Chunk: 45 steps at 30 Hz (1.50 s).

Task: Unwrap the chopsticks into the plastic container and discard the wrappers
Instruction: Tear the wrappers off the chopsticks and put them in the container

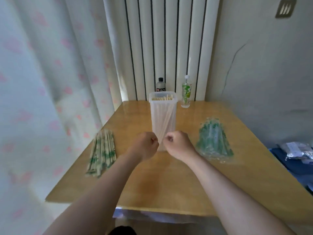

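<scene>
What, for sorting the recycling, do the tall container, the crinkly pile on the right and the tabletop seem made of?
Container: translucent frosted plastic; the chopsticks show through its walls.
Pile of wrappers: thin clear plastic film with green print, glossy and crumpled.
Table: looks like wood or a wood-look laminate with a lacquered finish, as it reflects light.

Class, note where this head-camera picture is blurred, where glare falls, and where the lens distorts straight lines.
Head view: motion blur smears the wrapped chopsticks at left; the empty wrappers at right look soft too; glare lies on the table at its far end; the wide lens splays the radiator bars.
</scene>
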Available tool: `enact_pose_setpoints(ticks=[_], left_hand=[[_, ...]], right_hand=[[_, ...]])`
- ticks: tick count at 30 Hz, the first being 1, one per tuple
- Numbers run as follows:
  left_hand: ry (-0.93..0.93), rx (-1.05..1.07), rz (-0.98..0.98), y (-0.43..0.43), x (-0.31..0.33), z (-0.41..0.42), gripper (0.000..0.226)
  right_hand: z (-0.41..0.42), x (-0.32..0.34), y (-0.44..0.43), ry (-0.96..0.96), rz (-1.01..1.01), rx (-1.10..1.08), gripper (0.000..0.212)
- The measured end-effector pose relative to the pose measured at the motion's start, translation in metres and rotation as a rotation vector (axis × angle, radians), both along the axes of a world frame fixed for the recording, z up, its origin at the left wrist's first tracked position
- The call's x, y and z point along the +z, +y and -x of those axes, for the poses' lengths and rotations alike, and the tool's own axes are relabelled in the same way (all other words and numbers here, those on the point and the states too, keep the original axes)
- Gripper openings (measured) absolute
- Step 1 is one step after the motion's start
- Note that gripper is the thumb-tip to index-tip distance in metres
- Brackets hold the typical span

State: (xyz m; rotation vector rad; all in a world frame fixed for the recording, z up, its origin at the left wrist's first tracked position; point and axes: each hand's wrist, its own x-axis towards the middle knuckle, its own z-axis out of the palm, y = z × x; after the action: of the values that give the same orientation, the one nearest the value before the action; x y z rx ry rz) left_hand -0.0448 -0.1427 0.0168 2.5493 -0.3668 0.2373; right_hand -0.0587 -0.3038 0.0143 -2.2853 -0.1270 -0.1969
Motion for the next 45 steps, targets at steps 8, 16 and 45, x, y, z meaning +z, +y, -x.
enact_pose_setpoints(ticks=[8, 16, 45], left_hand=[[-0.077, 0.352, -0.205, 0.128, -0.049, 0.023, 0.03], [-0.058, 0.411, -0.17, 0.164, -0.086, 0.031, 0.036], [-0.066, 0.343, -0.131, 0.17, -0.099, 0.026, 0.039]], right_hand=[[-0.01, -0.026, 0.117, 0.192, -0.051, 0.174, 0.023], [-0.014, -0.059, 0.172, 0.312, -0.139, 0.148, 0.018], [-0.019, -0.063, 0.174, 0.365, -0.127, 0.229, 0.026]])
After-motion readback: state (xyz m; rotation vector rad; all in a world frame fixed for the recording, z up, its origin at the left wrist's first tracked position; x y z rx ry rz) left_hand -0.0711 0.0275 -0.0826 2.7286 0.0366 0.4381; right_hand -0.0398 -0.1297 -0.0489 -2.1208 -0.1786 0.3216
